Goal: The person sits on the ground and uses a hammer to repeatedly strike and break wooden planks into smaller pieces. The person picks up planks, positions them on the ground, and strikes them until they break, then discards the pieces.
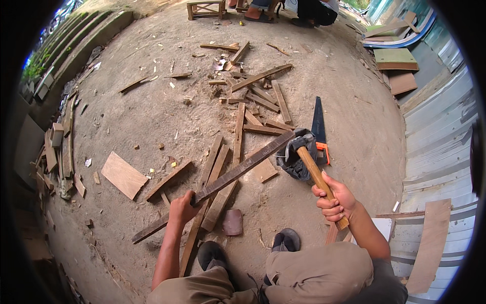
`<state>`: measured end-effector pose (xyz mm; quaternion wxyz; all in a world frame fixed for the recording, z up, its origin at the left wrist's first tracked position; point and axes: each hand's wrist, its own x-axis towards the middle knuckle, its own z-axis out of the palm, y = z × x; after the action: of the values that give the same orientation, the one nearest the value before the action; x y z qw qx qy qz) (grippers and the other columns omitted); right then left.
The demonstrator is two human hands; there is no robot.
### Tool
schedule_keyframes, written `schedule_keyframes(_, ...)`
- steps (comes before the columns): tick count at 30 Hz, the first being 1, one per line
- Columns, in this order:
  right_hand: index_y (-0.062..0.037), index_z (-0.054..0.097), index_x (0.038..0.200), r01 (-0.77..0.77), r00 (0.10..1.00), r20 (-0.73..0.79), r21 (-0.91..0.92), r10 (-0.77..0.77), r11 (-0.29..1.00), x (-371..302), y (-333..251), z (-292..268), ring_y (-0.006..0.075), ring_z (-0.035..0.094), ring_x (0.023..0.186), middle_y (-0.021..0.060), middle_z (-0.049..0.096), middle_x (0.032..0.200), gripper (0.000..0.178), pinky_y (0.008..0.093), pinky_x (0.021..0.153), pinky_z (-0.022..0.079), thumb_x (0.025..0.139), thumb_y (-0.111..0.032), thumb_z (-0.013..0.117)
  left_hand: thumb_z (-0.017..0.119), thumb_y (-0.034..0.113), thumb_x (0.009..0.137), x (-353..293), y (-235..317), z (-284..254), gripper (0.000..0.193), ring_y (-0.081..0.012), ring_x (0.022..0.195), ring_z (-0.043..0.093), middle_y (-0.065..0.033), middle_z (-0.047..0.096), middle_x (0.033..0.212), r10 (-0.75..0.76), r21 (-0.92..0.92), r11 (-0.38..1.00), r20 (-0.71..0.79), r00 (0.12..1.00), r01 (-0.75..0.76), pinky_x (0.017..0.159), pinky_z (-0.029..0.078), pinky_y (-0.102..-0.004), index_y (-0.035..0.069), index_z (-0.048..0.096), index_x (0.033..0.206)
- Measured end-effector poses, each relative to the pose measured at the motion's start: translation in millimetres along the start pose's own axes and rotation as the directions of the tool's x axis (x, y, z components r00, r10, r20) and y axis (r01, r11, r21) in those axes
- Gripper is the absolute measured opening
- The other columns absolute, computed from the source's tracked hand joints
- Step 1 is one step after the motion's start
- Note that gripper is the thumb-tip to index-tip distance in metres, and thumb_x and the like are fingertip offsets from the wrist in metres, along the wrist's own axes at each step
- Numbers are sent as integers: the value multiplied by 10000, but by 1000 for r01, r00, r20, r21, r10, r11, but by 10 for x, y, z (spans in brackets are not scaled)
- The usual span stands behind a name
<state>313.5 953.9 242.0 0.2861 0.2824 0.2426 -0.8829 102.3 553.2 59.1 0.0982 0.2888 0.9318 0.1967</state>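
Observation:
My left hand (182,209) is closed round a long dark wooden batten (245,166), which slants from the lower left up toward the middle right. A hammer (315,171) with a pale wooden handle is gripped in my right hand (335,198). Its metal head is by the batten's far end, over a black plastic bag or pouch (298,170) on the ground; whether head and batten touch I cannot tell. Just beyond the bag lies a handsaw (318,121) with a dark blade and orange handle.
Loose wooden strips (260,77) lie piled ahead on the dirt. Plywood pieces (124,175) and a reddish block (233,223) are nearer. More scrap wood (66,142) lines the left side. Corrugated metal sheeting (438,142) runs along the right. People sit beyond, beside a wooden stool (206,9).

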Motion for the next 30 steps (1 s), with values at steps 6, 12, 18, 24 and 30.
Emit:
schedule_keyframes(6,-157,402,840,-58,997,45,56,55,997,378,301,-60,23,215,330,-74,263,490,541,207,273,209,987,-666,289,777,357,800,-154,595,72,711,-371,1242,491,-201,546,1282,-6,-229,973,-75,997,-11,1047,369,-463,24,471,1349)
schedule_keyframes(12,-158,400,860,-204,979,19,55,203,977,813,799,-74,14,219,342,-82,268,505,520,194,292,217,992,-652,305,695,268,875,-12,1013,-253,625,-331,1226,508,-194,556,1286,268,-259,922,-107,957,-287,1047,357,-440,20,454,1395)
schedule_keyframes(18,-157,397,864,-296,955,15,30,296,955,1065,1030,18,10,226,343,-86,271,506,508,194,294,216,1001,-637,299,680,144,852,-272,758,42,422,-263,1057,592,-105,656,1069,353,-253,902,-34,935,-350,901,422,-391,73,602,1261)
schedule_keyframes(24,-156,395,874,-346,938,-27,14,347,938,1110,1090,7,13,230,339,-80,277,502,508,198,288,212,1002,-637,294,707,69,796,-343,868,70,130,-283,845,584,-87,634,890,252,-291,915,-133,958,-281,776,433,-381,68,707,925)
schedule_keyframes(30,-134,424,932,-223,951,-262,-215,163,951,1358,1264,75,29,256,370,-61,317,543,525,222,325,270,997,-642,311,660,91,877,-553,713,283,89,-319,823,589,-125,621,884,120,-520,842,-87,989,-148,721,454,-403,28,688,934)
